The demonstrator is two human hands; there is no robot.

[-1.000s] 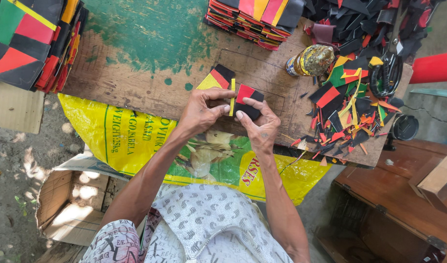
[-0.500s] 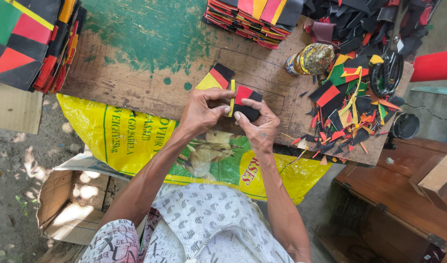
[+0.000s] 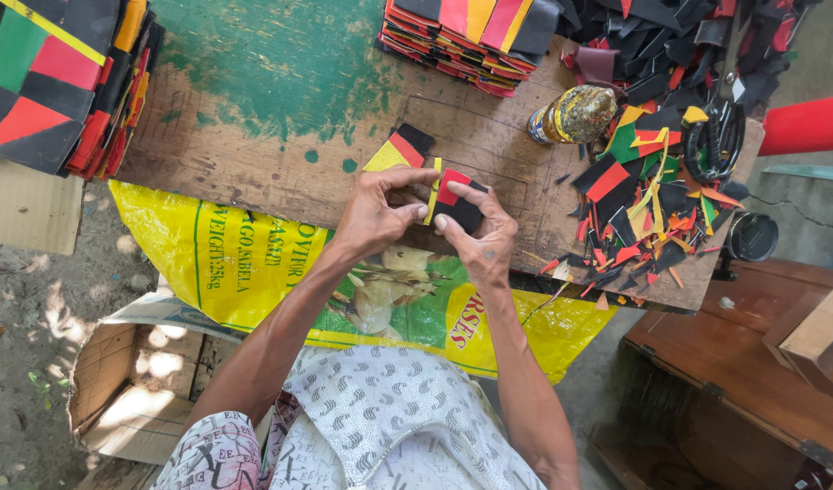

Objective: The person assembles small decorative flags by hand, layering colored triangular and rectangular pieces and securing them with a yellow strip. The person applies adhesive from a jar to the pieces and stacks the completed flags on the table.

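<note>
Both hands meet over the near edge of a worn wooden board with green paint. My left hand pinches a thin yellow strip against a small black and red patch piece. My right hand grips that patch from the right and below, index finger laid across its top. Just behind the hands lies another patch of yellow, red and black, flat on the board.
A stack of finished patches sits at the far edge, a larger pile at the left. A small jar, black scissors and several coloured scraps lie right. A yellow sack hangs below; a cardboard box is on the ground.
</note>
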